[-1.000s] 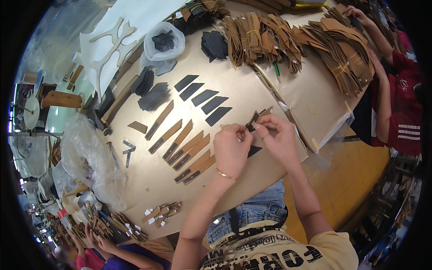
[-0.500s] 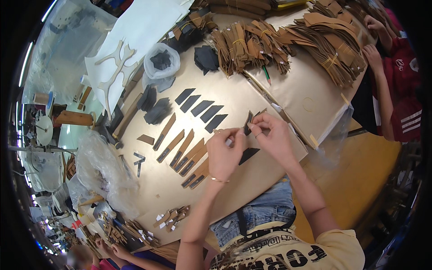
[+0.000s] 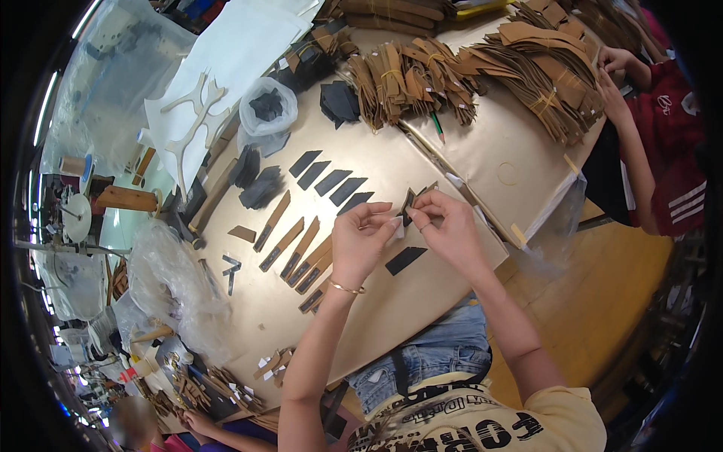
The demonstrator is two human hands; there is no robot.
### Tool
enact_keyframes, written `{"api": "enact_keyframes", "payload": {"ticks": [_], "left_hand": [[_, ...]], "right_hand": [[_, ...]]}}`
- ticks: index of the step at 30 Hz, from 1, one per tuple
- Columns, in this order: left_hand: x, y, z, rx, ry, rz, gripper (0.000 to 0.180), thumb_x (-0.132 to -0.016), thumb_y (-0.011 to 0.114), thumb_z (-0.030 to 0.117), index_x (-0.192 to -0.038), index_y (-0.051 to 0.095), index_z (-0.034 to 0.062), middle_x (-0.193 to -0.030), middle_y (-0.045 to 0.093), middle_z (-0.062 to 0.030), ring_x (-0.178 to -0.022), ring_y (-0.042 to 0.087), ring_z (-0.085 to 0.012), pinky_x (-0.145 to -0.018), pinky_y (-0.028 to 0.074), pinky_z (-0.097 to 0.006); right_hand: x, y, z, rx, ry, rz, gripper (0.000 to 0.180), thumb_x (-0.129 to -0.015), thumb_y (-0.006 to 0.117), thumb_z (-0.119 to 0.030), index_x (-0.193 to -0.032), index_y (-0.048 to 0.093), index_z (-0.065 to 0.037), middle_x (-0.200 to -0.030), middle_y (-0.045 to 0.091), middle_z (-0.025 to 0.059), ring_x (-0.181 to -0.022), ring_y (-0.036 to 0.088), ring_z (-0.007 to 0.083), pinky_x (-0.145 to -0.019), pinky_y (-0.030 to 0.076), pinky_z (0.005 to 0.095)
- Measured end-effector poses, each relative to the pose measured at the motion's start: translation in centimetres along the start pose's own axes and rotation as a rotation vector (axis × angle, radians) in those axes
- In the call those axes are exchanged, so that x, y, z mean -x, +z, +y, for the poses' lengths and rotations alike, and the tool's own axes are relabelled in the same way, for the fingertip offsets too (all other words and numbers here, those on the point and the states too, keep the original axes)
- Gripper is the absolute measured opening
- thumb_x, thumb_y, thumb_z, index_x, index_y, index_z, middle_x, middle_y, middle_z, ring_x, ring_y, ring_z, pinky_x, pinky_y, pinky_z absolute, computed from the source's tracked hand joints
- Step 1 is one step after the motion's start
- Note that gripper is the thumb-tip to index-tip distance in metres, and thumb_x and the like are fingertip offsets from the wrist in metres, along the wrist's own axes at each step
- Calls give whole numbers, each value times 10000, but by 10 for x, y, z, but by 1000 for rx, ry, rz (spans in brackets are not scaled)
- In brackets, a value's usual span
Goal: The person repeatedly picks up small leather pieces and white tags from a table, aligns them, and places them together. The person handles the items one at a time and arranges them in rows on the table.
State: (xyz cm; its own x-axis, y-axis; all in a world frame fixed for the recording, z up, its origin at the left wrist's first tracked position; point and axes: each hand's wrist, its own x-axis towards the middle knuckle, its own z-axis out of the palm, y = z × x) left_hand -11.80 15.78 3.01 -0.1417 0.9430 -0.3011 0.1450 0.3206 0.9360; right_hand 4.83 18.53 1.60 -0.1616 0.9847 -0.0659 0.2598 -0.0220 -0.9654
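My right hand [image 3: 450, 230] pinches a small brown and black leather strip [image 3: 407, 205] above the table. Close to its left, my left hand [image 3: 361, 245] has thumb and fingers together on a small white scrap [image 3: 395, 228], possibly backing paper. Beneath the hands a slanted black piece [image 3: 405, 261] lies flat. Left of them, several brown leather strips [image 3: 302, 248] with black patches lie in a slanting row, partly hidden by my left hand. Beyond these is a row of slanted black pieces [image 3: 332, 182].
Bundled brown leather strips [image 3: 392, 83] lie at the back, with a green pencil [image 3: 437, 126] beside them. A plastic bag of black pieces [image 3: 268, 109] stands far left, near a hammer [image 3: 197, 233]. Crumpled plastic [image 3: 173, 294] lies left. Another person's hands [image 3: 616, 79] work at right.
My left hand has drawn slightly left, apart from the leather strip, with the white scrap at its fingertips. The black piece below shows more fully.
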Motion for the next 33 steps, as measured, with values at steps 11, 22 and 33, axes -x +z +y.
{"api": "enact_keyframes", "payload": {"ticks": [11,22,33], "left_hand": [[-1,15,-15,272,-219,137,199,-881,740,103,-996,722,-58,-822,728,-101,-658,681,-95,-527,485,-190],[0,27,-16,-87,-37,363,190,-832,760,142,-856,745,-45,-644,678,-42,-514,553,-37,-450,402,-184],[-5,10,-9,326,-359,29,160,-868,714,121,-832,670,-28,-720,696,-77,-453,501,-42,-370,331,-201]], "right_hand": [[1,2,6,55,-3,13,159,-897,683,-122,-926,651,31,-796,726,138,-719,703,177,-617,517,303],[1,2,4,-28,31,-4,113,-882,693,-55,-904,651,48,-797,680,58,-762,649,96,-673,501,247],[0,1,4,-19,2,-17,138,-878,700,-69,-905,651,57,-786,688,70,-763,658,93,-665,493,244]]}}
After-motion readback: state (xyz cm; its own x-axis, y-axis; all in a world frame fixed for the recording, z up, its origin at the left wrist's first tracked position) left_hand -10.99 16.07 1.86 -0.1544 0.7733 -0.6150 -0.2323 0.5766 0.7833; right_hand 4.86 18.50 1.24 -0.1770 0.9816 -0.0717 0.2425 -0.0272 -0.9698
